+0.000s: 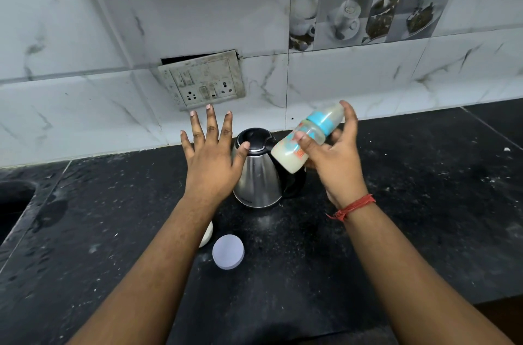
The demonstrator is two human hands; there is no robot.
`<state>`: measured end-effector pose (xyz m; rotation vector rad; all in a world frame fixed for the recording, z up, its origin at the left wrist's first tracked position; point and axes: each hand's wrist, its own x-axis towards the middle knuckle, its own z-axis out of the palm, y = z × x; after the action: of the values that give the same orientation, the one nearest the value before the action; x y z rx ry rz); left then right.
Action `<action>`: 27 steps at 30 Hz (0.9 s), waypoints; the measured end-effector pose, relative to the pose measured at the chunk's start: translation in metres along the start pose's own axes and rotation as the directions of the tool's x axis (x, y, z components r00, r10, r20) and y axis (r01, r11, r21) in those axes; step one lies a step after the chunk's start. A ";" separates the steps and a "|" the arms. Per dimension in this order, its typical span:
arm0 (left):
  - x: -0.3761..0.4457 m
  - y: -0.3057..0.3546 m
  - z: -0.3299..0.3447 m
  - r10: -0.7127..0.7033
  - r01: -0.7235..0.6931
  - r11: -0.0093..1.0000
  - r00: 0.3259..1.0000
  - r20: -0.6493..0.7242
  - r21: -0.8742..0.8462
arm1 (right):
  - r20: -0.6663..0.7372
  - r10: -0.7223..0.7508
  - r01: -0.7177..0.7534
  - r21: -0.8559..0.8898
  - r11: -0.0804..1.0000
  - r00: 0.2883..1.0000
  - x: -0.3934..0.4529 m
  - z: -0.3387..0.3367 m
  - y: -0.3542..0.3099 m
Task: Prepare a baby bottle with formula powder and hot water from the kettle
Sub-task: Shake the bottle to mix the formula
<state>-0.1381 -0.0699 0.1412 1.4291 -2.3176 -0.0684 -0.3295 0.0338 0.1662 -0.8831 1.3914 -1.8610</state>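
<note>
My right hand (pixel 336 163) grips a baby bottle (pixel 307 136) with a blue collar and a clear cap. The bottle is tilted, its base pointing down-left, and it holds milky white liquid. It hangs in the air just right of the steel kettle (pixel 256 175), which stands upright on the black counter (pixel 424 203) with its black lid shut. My left hand (pixel 210 155) hovers flat with fingers spread, just left of the kettle, thumb tip near the lid. It holds nothing.
A round white lid (pixel 228 252) lies on the counter in front of the kettle. A white container (pixel 206 234) is mostly hidden under my left forearm. A sink opening (pixel 14 200) lies at the far left. A switchboard (pixel 203 81) is on the tiled wall behind.
</note>
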 end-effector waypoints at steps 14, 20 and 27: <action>0.000 0.000 0.001 -0.002 0.002 0.999 1.000 -0.012 0.044 | -0.071 -0.043 0.046 0.042 0.998 0.997 -0.006 0.002 0.001; 0.002 0.003 0.004 0.008 -0.007 0.998 1.000 -0.007 0.055 | 0.276 0.029 0.016 -0.159 0.987 0.961 -0.026 0.009 0.004; 0.002 0.000 0.005 0.006 -0.006 0.998 1.000 -0.004 0.056 | -0.060 -0.085 0.087 0.030 0.996 0.995 -0.002 0.002 -0.004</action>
<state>-0.1408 -0.0722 0.1377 1.4472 -2.3377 0.0012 -0.3270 0.0354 0.1703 -0.8914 1.3729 -1.9835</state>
